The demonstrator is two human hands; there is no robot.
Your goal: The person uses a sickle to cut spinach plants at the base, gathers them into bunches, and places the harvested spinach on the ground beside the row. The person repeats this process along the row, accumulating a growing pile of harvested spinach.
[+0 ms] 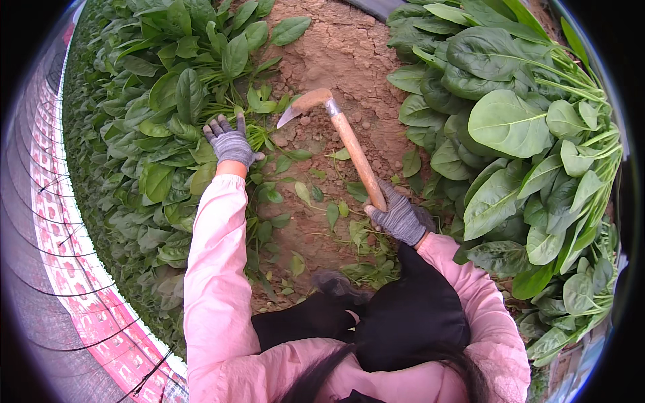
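My left hand [231,142], in a grey knit glove with bare wrist behind it, lies spread over the stems at the edge of the growing spinach [171,126]. Its fingers are apart; whether any stem is pinched under the palm is hidden. In my right hand [398,214], also gloved, is the wooden handle of a hand sickle [357,156]. The sickle's curved blade [305,103] points left, its bright tip a short way right of my left hand. Soil coats much of the blade.
Cut spinach [524,131] is piled along the right side, stems outward. Bare reddish soil [347,55] runs up the middle, with loose leaves [332,214] scattered on it. A red-and-white strip [83,302] with dark cords borders the bed at left. My knees [413,312] are close below.
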